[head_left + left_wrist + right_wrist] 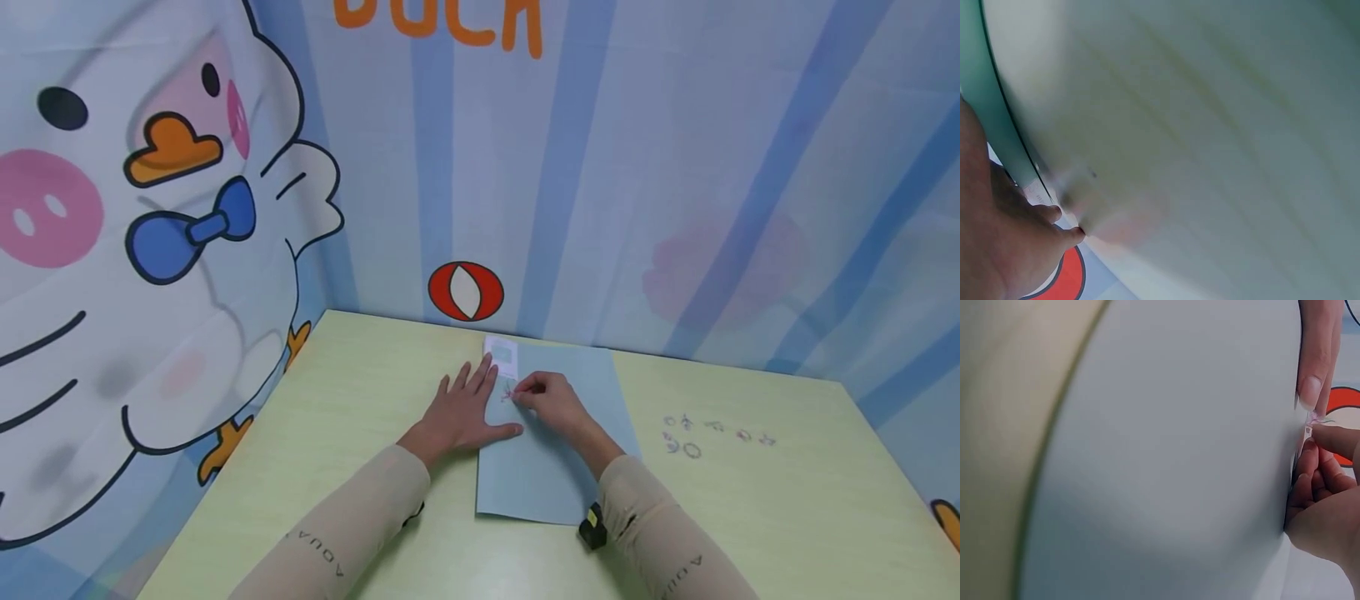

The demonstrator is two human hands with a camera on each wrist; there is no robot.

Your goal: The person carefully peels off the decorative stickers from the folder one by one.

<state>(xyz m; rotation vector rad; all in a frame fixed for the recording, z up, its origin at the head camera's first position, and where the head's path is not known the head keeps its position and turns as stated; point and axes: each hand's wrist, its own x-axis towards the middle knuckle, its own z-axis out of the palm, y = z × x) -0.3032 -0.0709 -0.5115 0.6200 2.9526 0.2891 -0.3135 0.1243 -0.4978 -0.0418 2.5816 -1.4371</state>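
A light blue sheet (555, 475) lies on the table, with a small white card (501, 353) at its far left corner. My left hand (465, 414) rests with spread fingers over the sheet's left edge, fingertips right at the card. The thumb (1312, 387) of that hand points toward my right fingers. My right hand (552, 402) pinches a small pink-purple piece (507, 392) between thumb and forefinger, close over the sheet just below the card. In the right wrist view the piece (1313, 417) is partly hidden by the fingertips; I cannot tell its kind.
Several small purplish pieces (692, 450), some ring-shaped, lie on the pale yellow table (750, 517) to the right of the sheet. A printed cloth backdrop (577, 192) with a cartoon duck (187, 333) stands along the table's back and left sides.
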